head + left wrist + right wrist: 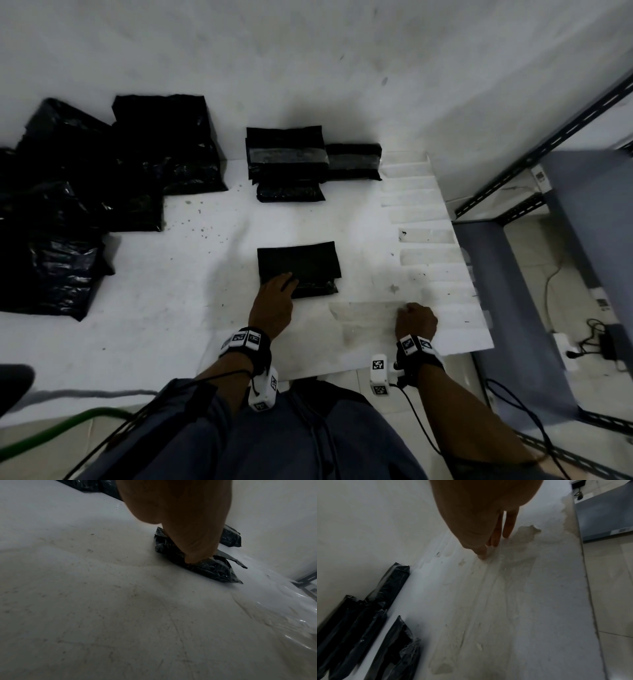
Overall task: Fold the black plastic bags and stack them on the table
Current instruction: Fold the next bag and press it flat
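A folded black bag (301, 265) lies flat in the middle of the white table (191, 308). My left hand (278, 289) presses straight fingers on its near left corner; in the left wrist view a fingertip (193, 559) bears down on the crinkled bag (209, 570). My right hand (416, 318) is at the near right, fingers bent down with their tips on the right end of a clear tape strip (363, 310). In the right wrist view those fingers (494, 539) touch the surface and nothing shows between them. A stack of folded, taped bags (286, 161) sits at the back.
Unfolded black bags (68, 205) are heaped at the left and back left. Several clear tape strips (419, 212) hang along the table's right edge. Grey metal shelving (548, 144) stands to the right, with cables on the floor (596, 339). A green hose (51, 435) runs at lower left.
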